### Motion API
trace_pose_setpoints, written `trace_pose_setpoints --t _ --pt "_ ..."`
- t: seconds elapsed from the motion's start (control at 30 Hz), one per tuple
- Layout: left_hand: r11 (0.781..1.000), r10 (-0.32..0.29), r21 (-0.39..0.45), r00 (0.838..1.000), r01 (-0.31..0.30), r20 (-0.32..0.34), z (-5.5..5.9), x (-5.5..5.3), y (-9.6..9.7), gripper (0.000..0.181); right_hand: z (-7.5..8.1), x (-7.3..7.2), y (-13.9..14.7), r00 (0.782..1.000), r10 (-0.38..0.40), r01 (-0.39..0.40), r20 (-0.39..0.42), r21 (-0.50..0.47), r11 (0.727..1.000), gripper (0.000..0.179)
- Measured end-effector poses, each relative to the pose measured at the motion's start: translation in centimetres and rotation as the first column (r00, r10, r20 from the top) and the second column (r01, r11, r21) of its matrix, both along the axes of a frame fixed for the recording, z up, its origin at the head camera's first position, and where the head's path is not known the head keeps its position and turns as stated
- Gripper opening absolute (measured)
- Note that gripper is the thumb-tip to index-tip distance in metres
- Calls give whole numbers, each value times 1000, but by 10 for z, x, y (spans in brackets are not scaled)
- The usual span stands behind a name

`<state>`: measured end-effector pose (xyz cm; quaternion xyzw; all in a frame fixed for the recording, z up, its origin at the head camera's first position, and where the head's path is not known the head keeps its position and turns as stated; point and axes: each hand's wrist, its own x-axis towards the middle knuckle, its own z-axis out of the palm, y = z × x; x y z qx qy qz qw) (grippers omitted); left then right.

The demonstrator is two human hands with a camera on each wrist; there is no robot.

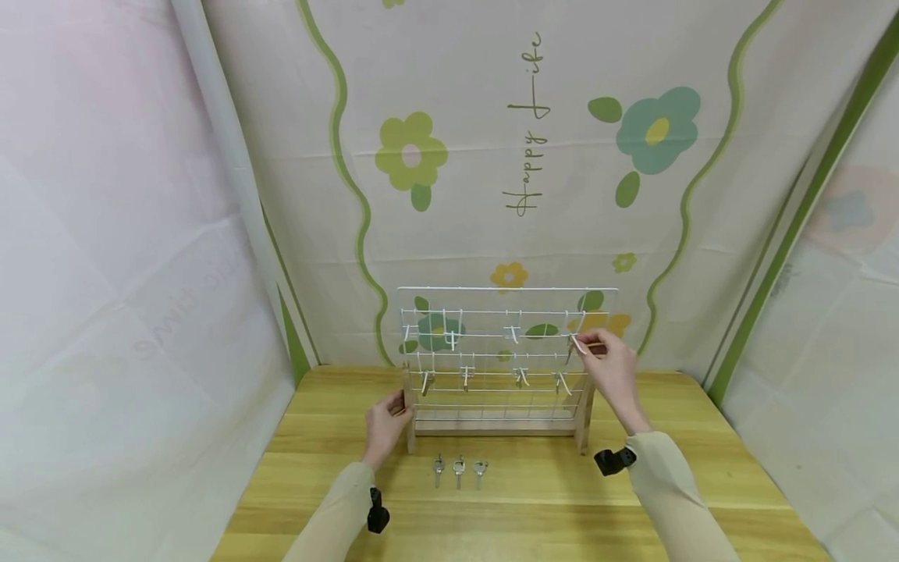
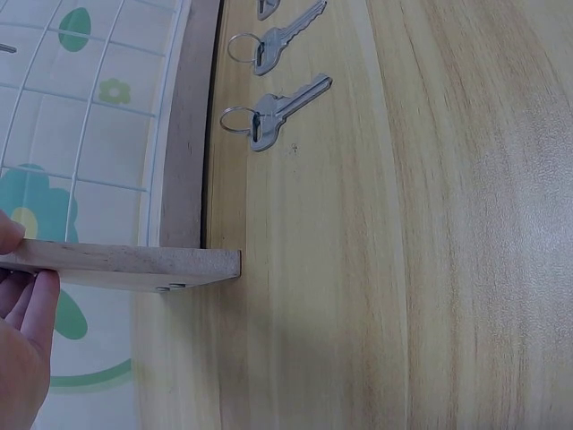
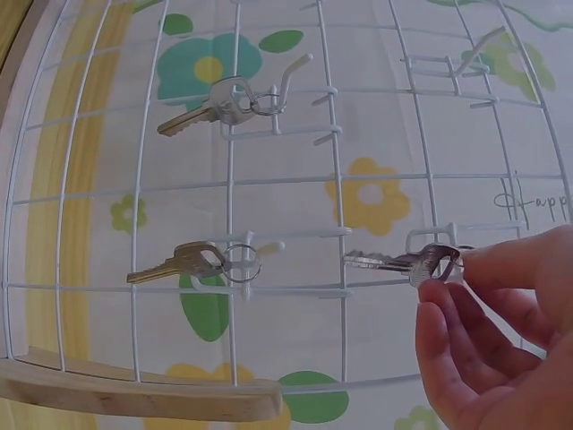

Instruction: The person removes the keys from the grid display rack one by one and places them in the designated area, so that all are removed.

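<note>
A white wire grid rack (image 1: 507, 289) with hooks stands in wooden supports on the table. My left hand (image 1: 387, 428) grips its left wooden upright (image 2: 134, 260), thumb on one side and fingers on the other. At the rack's upper right hook, my right hand (image 1: 609, 367) pinches a silver key (image 3: 430, 264) near its ring; fingers partly hide the ring and hook. In the right wrist view, one key (image 3: 235, 103) hangs by its ring from a hook, and another key (image 3: 192, 261) hangs from a neighbouring hook.
Three keys lie in a row on the wooden table before the rack: a left key (image 1: 438, 466), a middle key (image 1: 459, 468) and a right key (image 1: 481, 468). A wooden crossbar (image 1: 495, 427) joins the supports. Printed fabric (image 1: 463, 234) hangs behind.
</note>
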<state>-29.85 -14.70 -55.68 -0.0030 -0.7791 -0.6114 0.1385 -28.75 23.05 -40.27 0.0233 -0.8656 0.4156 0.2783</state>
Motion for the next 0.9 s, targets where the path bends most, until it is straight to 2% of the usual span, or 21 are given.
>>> trace_pose_setpoints --t 0.23,0.47,0.9 --pt "1000 3 -13 1000 -3 -13 0 0 0 38 1 10 2 998 49 -49 -36 11 999 7" --pt "1000 1 -21 1000 -1 -14 1 0 0 38 2 23 3 998 59 -59 -9 23 998 9" --pt "1000 -13 -12 1000 13 -8 3 2 -1 40 8 44 7 996 85 -85 -15 7 996 12"
